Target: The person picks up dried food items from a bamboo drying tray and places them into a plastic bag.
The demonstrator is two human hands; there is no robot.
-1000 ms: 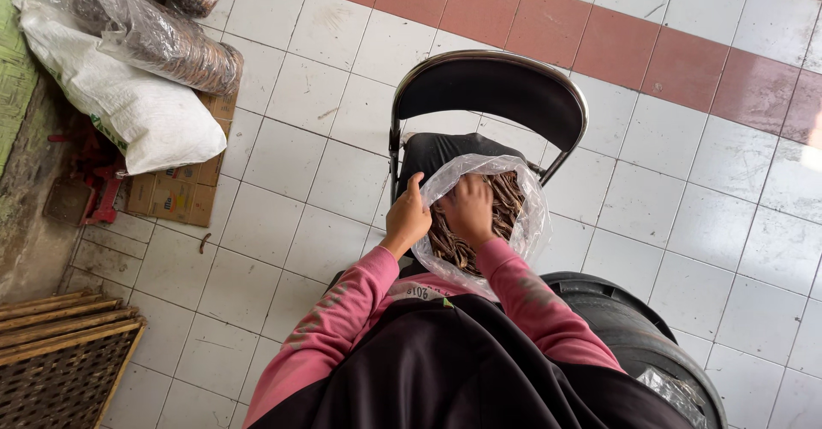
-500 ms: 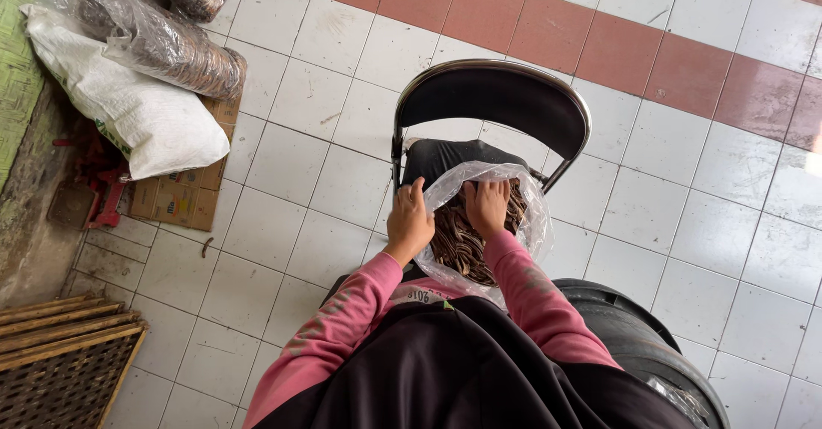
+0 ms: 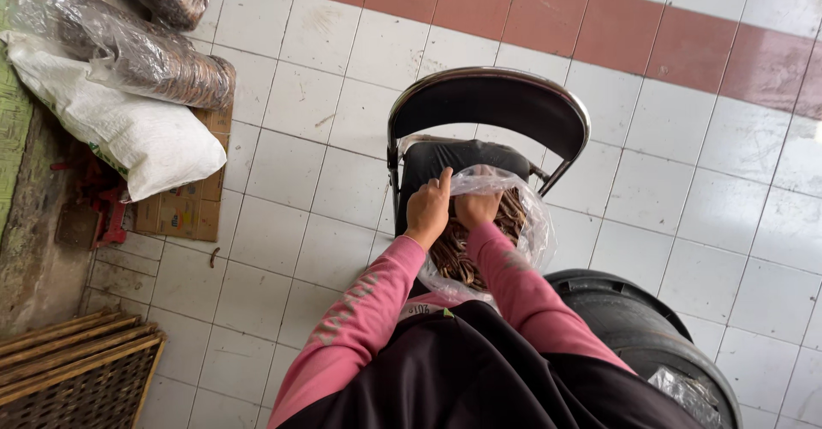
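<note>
Clear plastic bag (image 3: 522, 215) (brown sticks inside) pinched at its rim by both hands' fingers (image 3: 441, 185)

Both arms in pink sleeves, extended forward and down, forearms converging. Left hand (image 3: 427, 209) curled, index finger raised, pinching. Right hand (image 3: 476, 209) close beside it, fingers folded under, grip hidden.

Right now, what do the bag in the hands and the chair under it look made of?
Bag: thin clear plastic film, glossy and crinkled, brown sticks showing through. Chair: likely chromed metal tube frame, shiny at the rim, with black padding, probably vinyl.
</note>
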